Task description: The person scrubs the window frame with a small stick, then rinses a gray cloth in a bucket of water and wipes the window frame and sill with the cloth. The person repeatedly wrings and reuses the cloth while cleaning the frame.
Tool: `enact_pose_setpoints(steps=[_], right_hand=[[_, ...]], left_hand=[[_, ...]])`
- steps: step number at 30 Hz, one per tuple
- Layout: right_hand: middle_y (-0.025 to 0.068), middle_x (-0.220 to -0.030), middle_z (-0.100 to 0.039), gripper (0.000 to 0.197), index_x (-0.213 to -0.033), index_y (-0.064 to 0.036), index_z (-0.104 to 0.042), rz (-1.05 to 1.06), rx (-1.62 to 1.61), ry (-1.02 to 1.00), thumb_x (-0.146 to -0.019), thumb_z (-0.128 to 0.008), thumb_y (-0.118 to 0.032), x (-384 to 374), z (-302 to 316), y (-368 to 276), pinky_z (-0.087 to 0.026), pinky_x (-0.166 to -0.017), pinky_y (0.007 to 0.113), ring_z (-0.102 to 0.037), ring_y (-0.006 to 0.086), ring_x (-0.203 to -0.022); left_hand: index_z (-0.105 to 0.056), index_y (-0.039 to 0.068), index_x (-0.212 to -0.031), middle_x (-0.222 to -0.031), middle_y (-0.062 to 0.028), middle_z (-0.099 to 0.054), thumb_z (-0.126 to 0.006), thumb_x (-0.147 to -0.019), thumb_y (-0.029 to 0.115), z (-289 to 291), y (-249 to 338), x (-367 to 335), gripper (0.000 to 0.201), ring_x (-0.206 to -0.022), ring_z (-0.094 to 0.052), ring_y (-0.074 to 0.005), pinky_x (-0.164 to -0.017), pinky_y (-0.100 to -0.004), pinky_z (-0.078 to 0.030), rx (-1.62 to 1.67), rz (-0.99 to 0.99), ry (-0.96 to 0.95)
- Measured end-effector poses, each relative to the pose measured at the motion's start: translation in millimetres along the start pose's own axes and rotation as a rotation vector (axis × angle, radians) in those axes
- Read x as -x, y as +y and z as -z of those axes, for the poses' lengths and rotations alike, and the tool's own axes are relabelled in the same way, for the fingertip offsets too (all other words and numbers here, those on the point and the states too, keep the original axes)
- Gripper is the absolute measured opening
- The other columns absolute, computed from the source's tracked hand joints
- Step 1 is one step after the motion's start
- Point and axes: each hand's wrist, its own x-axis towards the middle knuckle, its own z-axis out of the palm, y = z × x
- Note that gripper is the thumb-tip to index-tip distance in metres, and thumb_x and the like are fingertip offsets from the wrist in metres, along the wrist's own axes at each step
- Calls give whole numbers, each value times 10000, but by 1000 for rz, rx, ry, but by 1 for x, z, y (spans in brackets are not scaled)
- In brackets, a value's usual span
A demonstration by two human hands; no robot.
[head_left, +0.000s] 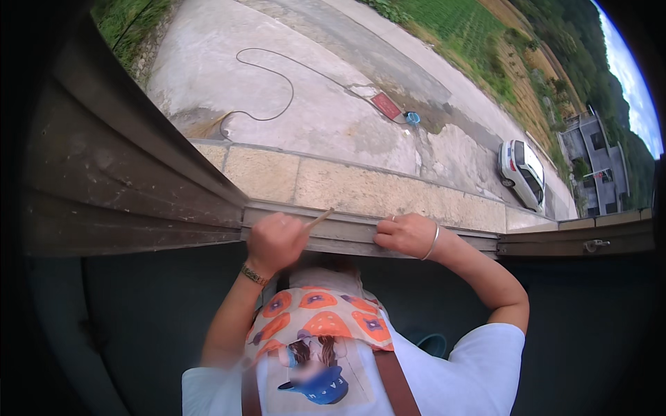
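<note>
My left hand (276, 243), closed in a fist, grips a thin light-brown stick (321, 218). Its free end points up and right over the grey metal window track (340, 236). To the right along the same track, my right hand (411, 236) rests with its fingers curled. Whatever is between those fingers, if anything, is hidden. A bracelet circles each wrist.
A brown metal frame (132, 166) stands on the left; another with a latch (595, 245) is at right. Beyond the tan stone ledge (361, 186), concrete lies far below with a hose (291, 87), a red mat (386, 106), a blue container (413, 118) and a white car (522, 172).
</note>
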Motion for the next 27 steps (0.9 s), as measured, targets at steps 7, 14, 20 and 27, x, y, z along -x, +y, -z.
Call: enact_pose_setpoints(steps=[7,14,20,27], right_hand=[[84,-891,-564,195,-923,-69,-564,-59,-128,76,-731,-598,-63,-9,2,12,-511,-607,354,-615,267,-745],[106,-1260,-529,439,-1240,-99,-512,-542,203,422,-814,-538,6,8,15,89,-508,-835,366,-556,298,-1086],[157,-1411,-391,462,-1378,-58,-382,84,-548,286,-972,-423,-275,-65,-20,8,-291,-1085,387,-364,329,-1307],[127,-1485,-278,575,-1416,-42,-299,-494,114,252,-933,-455,-311,-43,-8,63,-172,-1131,423,-225,301,-1383]], left_hand=[[-413,77,-592,-544,-85,-414,-660,-734,124,-2,-4,5,289,-535,-492,-281,-469,-385,-387,2,0,7],[-439,92,-599,-565,-75,-450,-660,-720,160,-2,-5,2,261,-542,-499,-265,-470,-392,-398,-12,1,-16],[-447,91,-606,-570,-80,-455,-654,-741,175,-2,-6,6,261,-548,-499,-273,-483,-395,-396,16,-22,-48],[-415,77,-589,-563,-77,-431,-654,-724,115,0,-5,6,277,-540,-502,-268,-479,-384,-402,12,-40,-26]])
